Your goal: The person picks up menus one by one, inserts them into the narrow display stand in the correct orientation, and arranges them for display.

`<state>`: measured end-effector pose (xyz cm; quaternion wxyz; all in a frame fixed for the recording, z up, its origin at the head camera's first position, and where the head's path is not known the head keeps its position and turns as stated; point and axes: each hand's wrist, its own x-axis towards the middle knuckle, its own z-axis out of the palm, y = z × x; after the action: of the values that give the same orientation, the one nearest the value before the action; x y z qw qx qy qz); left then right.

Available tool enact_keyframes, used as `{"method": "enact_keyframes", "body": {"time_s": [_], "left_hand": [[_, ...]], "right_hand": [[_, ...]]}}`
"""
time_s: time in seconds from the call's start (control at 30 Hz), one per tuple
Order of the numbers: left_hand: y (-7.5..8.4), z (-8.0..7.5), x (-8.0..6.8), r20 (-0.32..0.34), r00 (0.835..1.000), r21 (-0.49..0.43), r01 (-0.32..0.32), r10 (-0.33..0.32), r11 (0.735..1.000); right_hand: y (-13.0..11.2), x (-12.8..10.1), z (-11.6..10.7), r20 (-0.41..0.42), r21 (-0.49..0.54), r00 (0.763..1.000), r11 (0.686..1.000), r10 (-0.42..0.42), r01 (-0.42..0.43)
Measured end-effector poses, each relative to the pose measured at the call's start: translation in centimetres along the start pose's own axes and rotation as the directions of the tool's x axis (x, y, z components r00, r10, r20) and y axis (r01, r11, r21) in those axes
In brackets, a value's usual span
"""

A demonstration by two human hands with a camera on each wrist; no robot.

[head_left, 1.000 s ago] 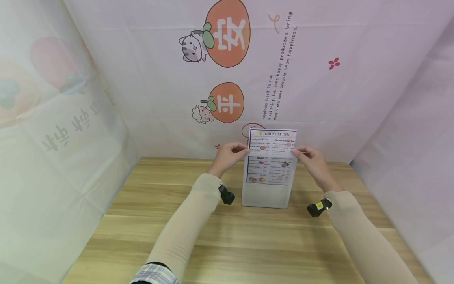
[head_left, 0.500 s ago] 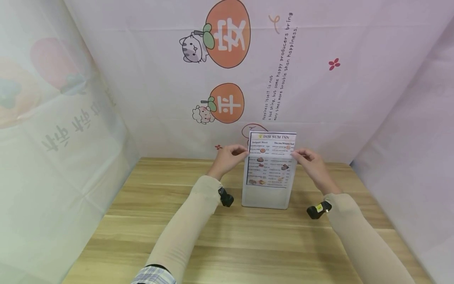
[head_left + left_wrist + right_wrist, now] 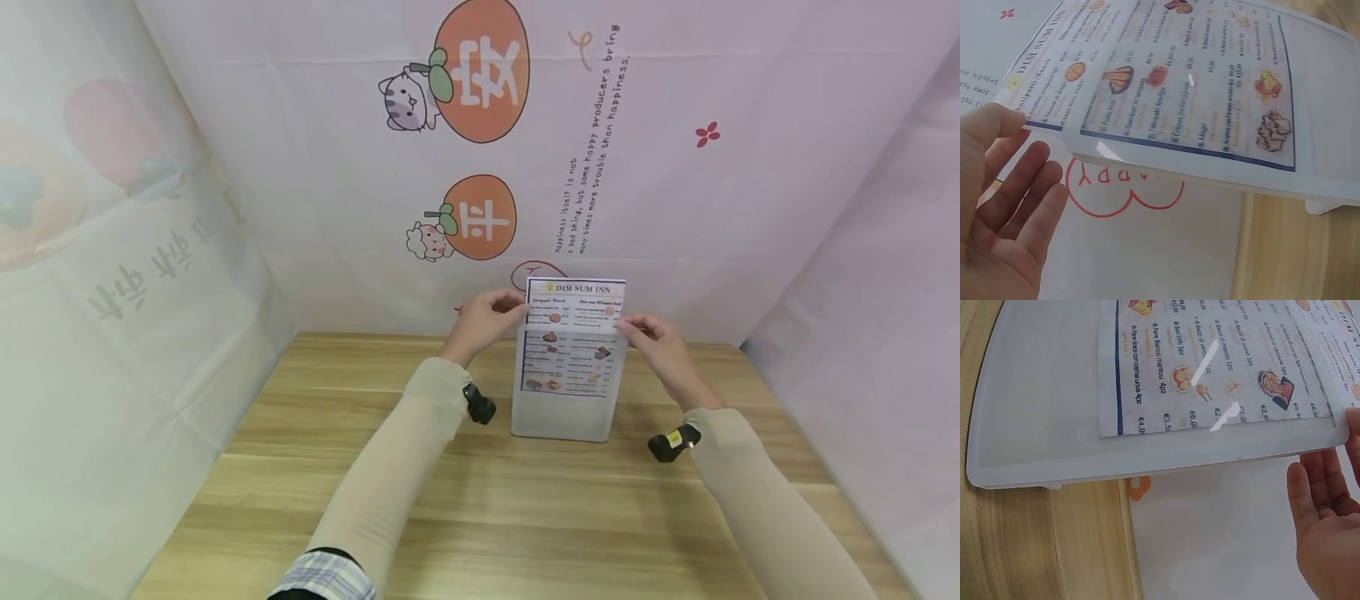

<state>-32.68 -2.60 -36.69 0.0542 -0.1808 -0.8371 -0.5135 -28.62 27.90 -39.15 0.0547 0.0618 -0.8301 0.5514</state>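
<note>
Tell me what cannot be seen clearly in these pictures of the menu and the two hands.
- Menu small print: too small in the head view, blurred in both wrist views.
- Right hand: the right wrist view's edge cuts it off, so its grip is unclear.
- Acrylic stand base: hidden behind its own front panel.
- Left hand thumb contact with the menu: unclear, at the paper's edge.

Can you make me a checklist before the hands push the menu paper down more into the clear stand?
1. Menu paper inside the clear stand: partly in, top sticks out. Ok.
2. Left hand at the paper's left edge: fingers look loose in the wrist view. Cannot tell.
3. Right hand at the right edge: grip hidden. Cannot tell.
4. Paper straight: looks level. Ok.
5. Stand sits flat on the wooden table: ok.
</note>
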Motion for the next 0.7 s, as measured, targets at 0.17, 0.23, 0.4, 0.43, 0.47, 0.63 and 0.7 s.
{"method": "enact_keyframes", "body": {"time_s": [0.17,0.23,0.4,0.43,0.47,0.63,0.7], "left_hand": [[0.2,-0.1,0.3,0.002,1.000,0.011,-0.022,0.022,1.000],[0.1,-0.1,0.4,0.006,0.999,0.016,-0.033,0.033,0.999],[0.0,-0.1,0.4,0.004,0.999,0.023,-0.041,0.041,0.999],[0.0,-0.1,0.3,0.004,0.999,0.024,-0.041,0.041,0.999],[0.0,-0.1,0.3,0.004,0.999,0.026,-0.039,0.039,0.999],[0.2,-0.1,0.2,0.011,1.000,0.021,-0.028,0.028,0.999],[0.2,-0.1,0.2,0.015,1.000,0.015,-0.023,0.023,1.000]], "right_hand": [[-0.1,-0.1,0.1,-0.002,0.006,1.000,1.000,-0.002,0.002],[-0.2,-0.1,0.0,0.003,0.008,1.000,1.000,0.000,0.000],[-0.4,0.1,0.0,0.022,0.008,1.000,1.000,0.016,-0.016],[-0.5,0.2,0.0,0.023,0.007,1.000,1.000,0.018,-0.018],[-0.6,0.3,-0.1,0.022,0.002,1.000,1.000,0.020,-0.020],[-1.5,0.6,-0.3,0.013,0.000,1.000,1.000,0.010,-0.010],[-1.7,0.7,-0.4,0.006,0.005,1.000,1.000,0.003,-0.003]]}}
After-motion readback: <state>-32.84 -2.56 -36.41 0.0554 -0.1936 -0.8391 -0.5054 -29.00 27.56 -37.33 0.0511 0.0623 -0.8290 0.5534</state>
